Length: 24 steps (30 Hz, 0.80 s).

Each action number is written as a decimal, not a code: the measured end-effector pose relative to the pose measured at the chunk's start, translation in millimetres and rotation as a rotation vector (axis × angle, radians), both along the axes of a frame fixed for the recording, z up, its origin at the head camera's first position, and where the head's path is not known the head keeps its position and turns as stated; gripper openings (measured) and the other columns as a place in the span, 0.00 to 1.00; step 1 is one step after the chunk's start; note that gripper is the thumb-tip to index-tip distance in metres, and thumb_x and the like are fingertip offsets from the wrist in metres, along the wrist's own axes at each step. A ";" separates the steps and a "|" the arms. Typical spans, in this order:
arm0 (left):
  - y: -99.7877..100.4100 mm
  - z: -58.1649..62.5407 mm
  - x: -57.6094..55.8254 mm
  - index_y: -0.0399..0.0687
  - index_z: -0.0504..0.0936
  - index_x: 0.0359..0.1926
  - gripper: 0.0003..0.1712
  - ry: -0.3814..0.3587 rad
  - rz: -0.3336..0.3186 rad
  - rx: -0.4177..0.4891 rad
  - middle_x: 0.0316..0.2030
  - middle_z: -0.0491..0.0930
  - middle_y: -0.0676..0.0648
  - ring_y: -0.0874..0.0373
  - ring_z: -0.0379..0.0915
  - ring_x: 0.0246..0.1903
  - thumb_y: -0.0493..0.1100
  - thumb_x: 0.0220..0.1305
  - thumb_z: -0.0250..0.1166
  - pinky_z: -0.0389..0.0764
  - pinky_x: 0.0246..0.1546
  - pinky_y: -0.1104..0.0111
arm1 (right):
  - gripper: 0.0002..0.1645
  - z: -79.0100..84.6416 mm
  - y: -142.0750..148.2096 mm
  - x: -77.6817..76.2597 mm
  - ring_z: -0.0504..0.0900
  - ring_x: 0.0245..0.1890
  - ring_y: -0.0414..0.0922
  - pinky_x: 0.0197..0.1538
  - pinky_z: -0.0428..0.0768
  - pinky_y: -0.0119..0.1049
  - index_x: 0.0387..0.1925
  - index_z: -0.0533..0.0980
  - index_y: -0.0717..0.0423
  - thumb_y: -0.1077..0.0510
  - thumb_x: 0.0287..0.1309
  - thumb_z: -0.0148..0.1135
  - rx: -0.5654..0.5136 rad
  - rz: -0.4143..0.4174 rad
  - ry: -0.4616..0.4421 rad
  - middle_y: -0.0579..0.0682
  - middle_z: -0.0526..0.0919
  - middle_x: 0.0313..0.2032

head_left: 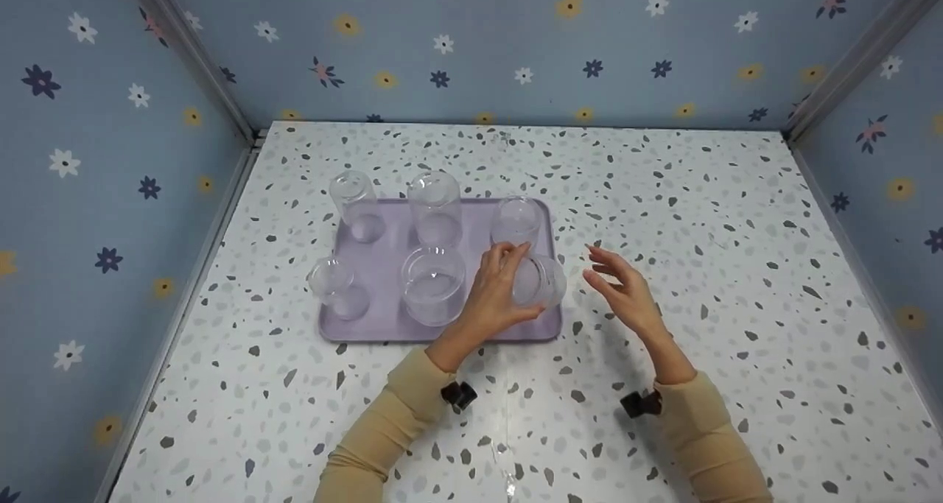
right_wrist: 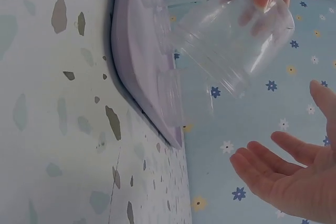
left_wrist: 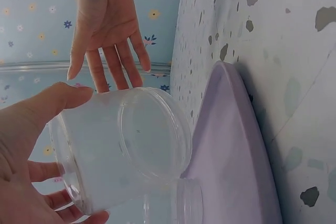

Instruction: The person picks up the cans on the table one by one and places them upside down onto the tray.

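Note:
My left hand [head_left: 492, 295] grips a clear plastic jar [head_left: 544, 282] over the right front part of a lilac tray [head_left: 383, 330]. In the left wrist view the thumb and fingers [left_wrist: 44, 170] wrap one end of the jar [left_wrist: 113, 150], and its other end points toward the tray. The jar is tilted in the right wrist view, raised above the tray's surface. To its right, my right hand [head_left: 625, 289] hangs apart with fingers spread and loosely bent, holding nothing. Its palm [left_wrist: 107, 17] faces the jar in the left wrist view.
Several more clear jars stand on the tray: a wide one [head_left: 433, 289] beside my left hand, one [head_left: 516, 219] behind it, a tall one [head_left: 435, 205] at the back, and narrower ones at the left. The speckled table [head_left: 700, 216] is bounded by flowered walls [head_left: 501, 54].

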State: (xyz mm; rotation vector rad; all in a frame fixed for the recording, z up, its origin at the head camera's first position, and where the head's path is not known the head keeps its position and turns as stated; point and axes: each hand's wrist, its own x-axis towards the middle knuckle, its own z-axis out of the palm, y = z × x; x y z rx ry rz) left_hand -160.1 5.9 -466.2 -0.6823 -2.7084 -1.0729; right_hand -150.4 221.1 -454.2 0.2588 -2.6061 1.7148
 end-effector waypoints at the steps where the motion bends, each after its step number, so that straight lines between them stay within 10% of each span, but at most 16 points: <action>1: 0.3 0.5 -0.8 0.42 0.60 0.62 0.53 -0.008 0.000 -0.019 0.52 0.59 0.44 0.50 0.57 0.52 0.50 0.32 0.75 0.64 0.52 0.63 | 0.28 -3.5 1.8 -1.8 0.68 0.53 0.58 0.50 0.69 0.51 0.58 0.63 0.66 0.60 0.57 0.56 0.017 0.000 0.001 0.64 0.68 0.54; 24: 15.6 11.5 -17.2 0.42 0.58 0.63 0.55 -0.136 -0.042 -0.401 0.53 0.60 0.41 0.50 0.57 0.51 0.50 0.33 0.75 0.68 0.42 0.61 | 0.45 -22.0 23.6 -11.7 0.55 0.59 0.62 0.55 0.60 0.57 0.63 0.56 0.63 0.47 0.49 0.63 0.473 0.038 0.065 0.68 0.55 0.60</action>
